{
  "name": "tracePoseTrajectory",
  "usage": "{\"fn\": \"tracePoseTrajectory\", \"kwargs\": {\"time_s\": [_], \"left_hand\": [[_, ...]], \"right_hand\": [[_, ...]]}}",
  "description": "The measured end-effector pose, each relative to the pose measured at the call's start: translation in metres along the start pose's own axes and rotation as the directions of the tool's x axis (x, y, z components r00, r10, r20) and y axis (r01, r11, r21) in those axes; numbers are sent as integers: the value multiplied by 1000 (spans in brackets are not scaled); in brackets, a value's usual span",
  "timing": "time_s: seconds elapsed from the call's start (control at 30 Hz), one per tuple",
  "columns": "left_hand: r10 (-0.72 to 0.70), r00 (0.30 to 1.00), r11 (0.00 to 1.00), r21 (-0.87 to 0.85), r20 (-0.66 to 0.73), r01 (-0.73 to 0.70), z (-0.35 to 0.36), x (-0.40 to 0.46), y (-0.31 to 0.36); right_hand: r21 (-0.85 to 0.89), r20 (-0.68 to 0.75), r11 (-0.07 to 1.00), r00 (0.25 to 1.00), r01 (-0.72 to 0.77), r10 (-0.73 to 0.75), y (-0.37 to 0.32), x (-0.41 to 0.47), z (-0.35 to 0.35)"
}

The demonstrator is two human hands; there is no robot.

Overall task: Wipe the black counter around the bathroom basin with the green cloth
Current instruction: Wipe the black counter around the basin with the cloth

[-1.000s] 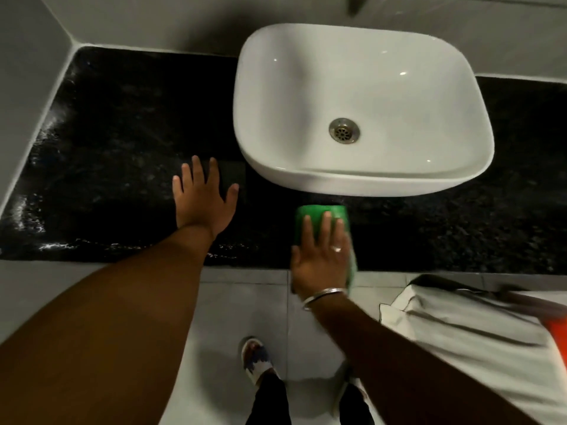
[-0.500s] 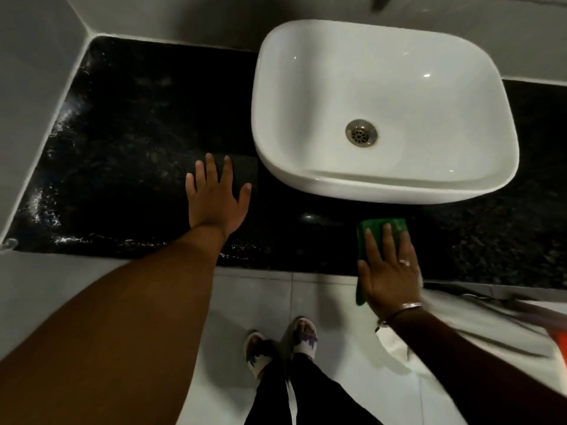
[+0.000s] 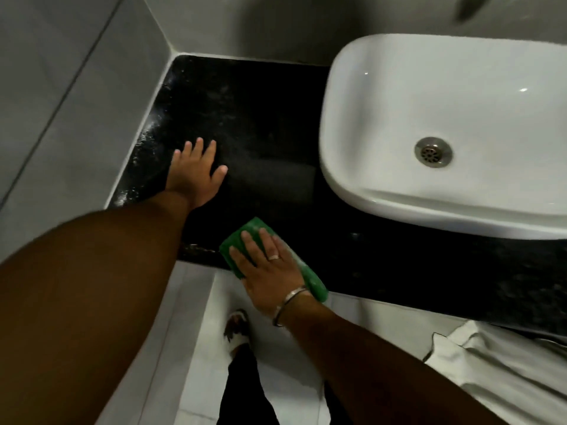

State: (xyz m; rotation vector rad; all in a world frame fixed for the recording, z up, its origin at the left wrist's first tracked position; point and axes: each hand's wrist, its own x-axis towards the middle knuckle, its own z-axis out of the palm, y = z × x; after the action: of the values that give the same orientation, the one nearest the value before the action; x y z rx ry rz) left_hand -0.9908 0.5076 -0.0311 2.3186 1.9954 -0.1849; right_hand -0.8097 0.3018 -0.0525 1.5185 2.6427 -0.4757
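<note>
At the front edge of the black counter point(image 3: 260, 124), a person's right hand point(image 3: 270, 271) is pressing flat, fingers spread, on the green cloth point(image 3: 245, 233), gripping nothing; the left hand point(image 3: 193, 176) is bracing open-palmed beside the basin point(image 3: 429, 118). The cloth is overhanging the edge and, being merely pinned, risks slipping off toward the floor.

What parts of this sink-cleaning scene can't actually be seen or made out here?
- The white basin: its right side is cut off by the head view's edge.
- The green cloth: its middle lies under the right hand.
- The tap: a blur at the top edge.
- The black counter beneath the basin: hidden.
</note>
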Motion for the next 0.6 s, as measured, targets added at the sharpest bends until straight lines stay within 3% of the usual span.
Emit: {"fn": "tracePoseTrajectory", "kwargs": {"time_s": [0.07, 0.13, 0.27, 0.37, 0.4, 0.47, 0.6], "left_hand": [[1, 1000, 998, -60, -11, -1, 2, 16, -40], [56, 998, 995, -86, -17, -57, 6, 29, -78], [190, 981, 966, -171, -47, -195, 18, 40, -121], [264, 961, 938, -210, -83, -276, 24, 43, -130], [273, 958, 935, -209, -85, -285, 25, 44, -127], [262, 961, 938, -211, -89, -275, 26, 46, -127], [240, 966, 939, -229, -96, -256, 28, 46, -124]], "right_hand": [[-14, -30, 1000, 999, -25, 24, 18, -3, -1], [-25, -76, 982, 980, -186, 184, 46, 0, -5], [-43, -105, 836, 834, -547, 541, 78, 27, -23], [-21, -136, 731, 726, -682, 674, 58, 70, -28], [-23, -144, 722, 717, -692, 683, 44, 85, -28], [-50, -126, 781, 779, -623, 614, 3, 125, -26], [-86, -70, 961, 964, -263, 258, -94, 173, -9]]}}
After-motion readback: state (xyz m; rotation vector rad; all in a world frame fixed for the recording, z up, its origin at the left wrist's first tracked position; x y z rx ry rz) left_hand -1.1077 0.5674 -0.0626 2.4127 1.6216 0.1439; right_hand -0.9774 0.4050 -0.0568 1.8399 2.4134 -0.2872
